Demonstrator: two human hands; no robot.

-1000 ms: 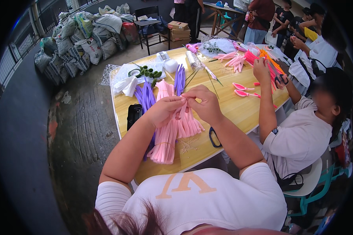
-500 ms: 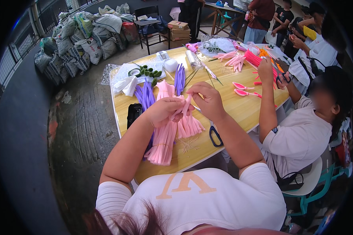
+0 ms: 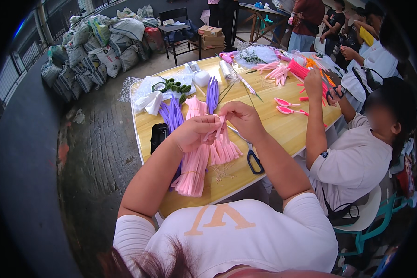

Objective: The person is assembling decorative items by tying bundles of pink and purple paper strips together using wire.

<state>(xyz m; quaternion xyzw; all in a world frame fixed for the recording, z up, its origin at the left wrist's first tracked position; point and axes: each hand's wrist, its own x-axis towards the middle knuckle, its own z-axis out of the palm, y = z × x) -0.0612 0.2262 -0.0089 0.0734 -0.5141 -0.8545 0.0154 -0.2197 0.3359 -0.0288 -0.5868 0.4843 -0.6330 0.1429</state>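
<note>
Over the near part of the table, my left hand (image 3: 195,132) pinches a short, bent pink pipe cleaner (image 3: 222,123). My right hand (image 3: 243,121) has thumb and fingertips closed on the upper end of the same piece. Its lower part is partly covered by my left fingers. Beneath my hands lies a long banded bundle of pink pipe cleaners (image 3: 192,173), with a shorter pink bunch (image 3: 226,149) beside it. Purple pipe cleaners (image 3: 172,114) lie to the left of the bundle. Dark-handled scissors (image 3: 254,161) rest right of my hands.
A black tray (image 3: 159,137) sits at the table's left edge. Green fuzzy pieces (image 3: 177,86), green tape (image 3: 159,86) and a white plastic bag (image 3: 150,103) lie farther back. Pink scissors (image 3: 292,110) are to the right, near a seated co-worker (image 3: 352,153). Filled sacks (image 3: 107,60) are piled behind.
My right hand has come slightly down and left, closer to my left fingertips. The pink pipe cleaner between them looks more tightly bent.
</note>
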